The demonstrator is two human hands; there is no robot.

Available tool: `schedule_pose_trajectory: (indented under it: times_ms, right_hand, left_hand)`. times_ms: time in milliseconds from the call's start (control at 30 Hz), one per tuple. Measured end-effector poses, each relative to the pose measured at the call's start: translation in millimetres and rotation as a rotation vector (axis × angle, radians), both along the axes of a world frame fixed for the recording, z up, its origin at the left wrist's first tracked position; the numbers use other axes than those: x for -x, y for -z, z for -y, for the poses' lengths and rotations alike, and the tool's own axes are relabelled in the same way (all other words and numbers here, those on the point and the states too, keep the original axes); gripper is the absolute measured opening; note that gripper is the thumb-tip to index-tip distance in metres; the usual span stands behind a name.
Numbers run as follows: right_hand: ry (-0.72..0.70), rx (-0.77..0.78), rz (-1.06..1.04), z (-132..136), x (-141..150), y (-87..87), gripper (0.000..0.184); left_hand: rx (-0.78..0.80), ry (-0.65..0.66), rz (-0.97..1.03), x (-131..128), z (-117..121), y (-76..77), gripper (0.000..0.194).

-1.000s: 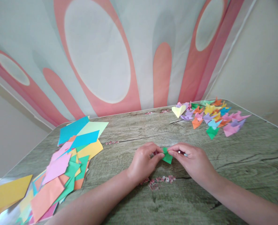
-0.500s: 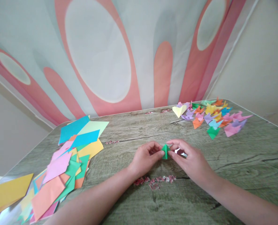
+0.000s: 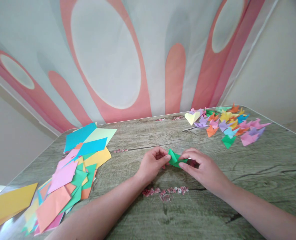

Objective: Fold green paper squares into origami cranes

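Observation:
A small piece of folded green origami paper [image 3: 173,158] is held just above the table between my two hands. My left hand [image 3: 154,162] pinches its left end between thumb and fingers. On the other side, my right hand [image 3: 197,164] grips the right part, with the thumb in front and fingers behind. The paper lies tilted, with a raised point at its upper left. Its far side and right tip are partly hidden by my right fingers.
Loose coloured paper sheets [image 3: 63,178] lie in an overlapping heap on the left of the wood-patterned table [image 3: 138,213]. Several folded paper figures [image 3: 229,125] are grouped at the back right, beside a pale yellow folded piece [image 3: 192,117]. A printed cloth [image 3: 105,56] hangs behind.
The green paper has turned from an upright narrow shape with a central ridge to a wider, tilted one. My left hand has shifted slightly left, so the hands are a little farther apart.

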State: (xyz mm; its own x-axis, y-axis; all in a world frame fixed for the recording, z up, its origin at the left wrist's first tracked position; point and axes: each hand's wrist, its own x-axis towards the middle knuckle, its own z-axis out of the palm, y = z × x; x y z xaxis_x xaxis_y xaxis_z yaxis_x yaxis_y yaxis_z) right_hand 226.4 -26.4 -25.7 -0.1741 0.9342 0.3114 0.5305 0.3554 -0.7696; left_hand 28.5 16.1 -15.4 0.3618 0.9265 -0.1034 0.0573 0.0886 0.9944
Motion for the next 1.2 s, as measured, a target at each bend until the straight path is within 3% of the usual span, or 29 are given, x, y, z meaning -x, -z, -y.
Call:
schedule_pose_trajectory:
  times_ms: [400,567,933,1200]
  right_hand:
    - [0.001,-0.096,0.076,3,2,-8.1,0.028]
    - [-0.009,-0.106,0.04,3,2,-9.0,0.02]
    - [0.005,0.249,-0.172,-1,-1,-0.4,0.022]
    - [-0.003,0.285,-0.251,0,1,-1.3,0.021]
  left_hand:
    - [0.003,0.0,-0.046,-6,9,-3.1,0.026]
    - [-0.007,0.017,-0.048,-7,9,-2.3,0.024]
    - [0.01,0.041,0.01,-7,8,2.4,0.024]
    - [0.102,0.064,0.079,-7,8,0.0,0.031]
